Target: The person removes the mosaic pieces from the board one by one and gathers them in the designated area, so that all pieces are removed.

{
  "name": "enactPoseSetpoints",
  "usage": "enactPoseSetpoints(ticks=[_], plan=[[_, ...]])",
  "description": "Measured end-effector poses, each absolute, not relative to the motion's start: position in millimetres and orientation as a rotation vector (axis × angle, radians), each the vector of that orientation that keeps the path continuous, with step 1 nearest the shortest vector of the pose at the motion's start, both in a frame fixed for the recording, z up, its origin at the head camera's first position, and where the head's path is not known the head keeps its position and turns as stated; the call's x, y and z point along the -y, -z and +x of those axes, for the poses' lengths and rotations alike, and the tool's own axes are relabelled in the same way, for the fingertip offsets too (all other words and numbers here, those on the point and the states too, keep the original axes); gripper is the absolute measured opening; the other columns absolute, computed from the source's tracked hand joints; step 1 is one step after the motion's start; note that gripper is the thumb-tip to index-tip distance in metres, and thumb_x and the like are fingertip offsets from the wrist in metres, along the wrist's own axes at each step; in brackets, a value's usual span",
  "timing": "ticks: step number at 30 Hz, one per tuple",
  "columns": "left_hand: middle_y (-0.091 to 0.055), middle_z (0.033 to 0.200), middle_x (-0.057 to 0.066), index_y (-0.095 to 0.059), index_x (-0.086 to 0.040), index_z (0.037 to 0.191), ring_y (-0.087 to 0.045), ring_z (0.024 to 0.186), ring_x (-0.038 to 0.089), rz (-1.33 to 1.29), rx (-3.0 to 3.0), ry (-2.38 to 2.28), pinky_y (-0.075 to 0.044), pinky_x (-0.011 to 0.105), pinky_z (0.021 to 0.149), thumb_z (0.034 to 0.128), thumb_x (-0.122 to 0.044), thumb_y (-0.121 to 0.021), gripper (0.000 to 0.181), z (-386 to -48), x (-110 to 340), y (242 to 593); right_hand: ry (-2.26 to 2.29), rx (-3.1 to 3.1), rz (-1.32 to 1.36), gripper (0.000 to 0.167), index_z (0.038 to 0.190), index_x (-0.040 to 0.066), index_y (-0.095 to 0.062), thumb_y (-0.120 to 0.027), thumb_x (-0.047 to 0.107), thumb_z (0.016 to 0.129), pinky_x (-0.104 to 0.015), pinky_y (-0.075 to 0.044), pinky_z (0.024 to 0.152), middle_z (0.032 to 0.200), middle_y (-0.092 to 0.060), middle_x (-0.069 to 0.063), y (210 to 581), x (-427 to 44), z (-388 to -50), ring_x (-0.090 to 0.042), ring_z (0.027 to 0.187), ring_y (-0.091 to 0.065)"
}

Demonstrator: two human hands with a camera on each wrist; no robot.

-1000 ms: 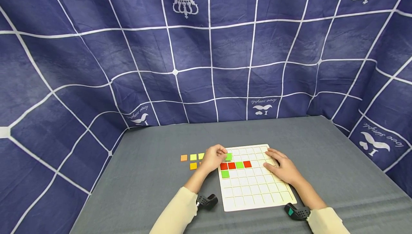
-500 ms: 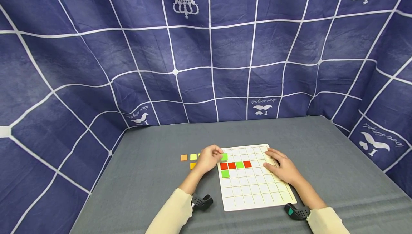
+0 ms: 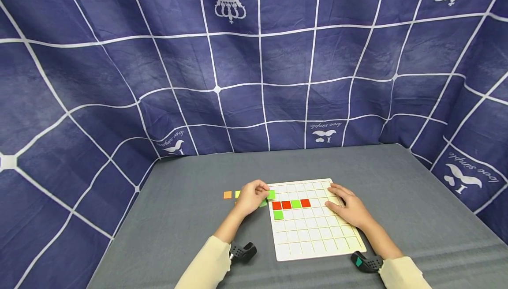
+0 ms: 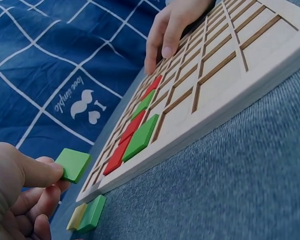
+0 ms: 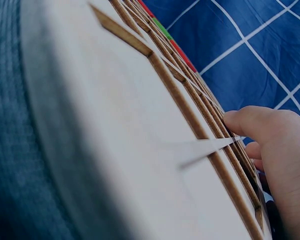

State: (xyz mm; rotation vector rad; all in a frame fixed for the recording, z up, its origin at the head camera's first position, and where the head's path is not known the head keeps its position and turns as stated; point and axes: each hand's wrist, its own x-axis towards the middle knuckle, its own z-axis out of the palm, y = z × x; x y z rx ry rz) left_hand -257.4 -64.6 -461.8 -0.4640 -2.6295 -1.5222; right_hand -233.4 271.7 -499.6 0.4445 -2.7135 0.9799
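Observation:
My left hand [image 3: 251, 198] pinches a green square tile [image 4: 73, 165] between thumb and fingers, raised at the left edge of a pale gridded board [image 3: 313, 236]. On the board, a row holds red, red, green and red tiles, with one green tile [image 3: 278, 215] below the first red tile [image 3: 276, 205]. At the board's right side my right hand [image 3: 349, 207] rests with its fingers spread over the edge. In the right wrist view its thumb [image 5: 245, 120] lies by the grid grooves.
Loose tiles lie left of the board, among them an orange tile [image 3: 227, 195]; my left hand partly covers the others. A green tile [image 4: 92, 214] lies close to the board's edge. Grey cloth [image 3: 190, 174] covers the table, and a blue curtain [image 3: 238, 59] stands behind.
My left hand has moved left with the green tile, from over the board to its left edge, covering more loose tiles. My right hand stays where it was.

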Motion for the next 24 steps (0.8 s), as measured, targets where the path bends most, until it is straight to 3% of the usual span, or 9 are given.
enactPoseSetpoints(ticks=[12,24], plan=[[-0.066,0.080,0.003,-0.067,-0.001,0.090,-0.057,0.067,0.010,-0.457,2.601,1.510,-0.048,0.025,0.056,0.0872,-0.002,-0.070,0.004,-252,81,461,-0.979,2.714,0.440,0.057,0.133,-0.002,-0.057,-0.070,0.034,0.090,-0.061,-0.032,0.101,0.143,-0.046,-0.021,501,-271,-234,-0.044,0.131,-0.039],[-0.065,0.082,0.002,-0.067,-0.003,0.090,-0.058,0.070,0.012,-0.423,2.600,1.508,-0.047,0.026,0.060,0.0871,-0.003,-0.070,0.004,-250,98,461,-0.973,2.710,0.443,0.056,0.132,-0.002,-0.057,-0.070,0.033,0.090,-0.061,-0.032,0.101,0.142,-0.046,-0.021,499,-271,-233,-0.045,0.131,-0.039]])
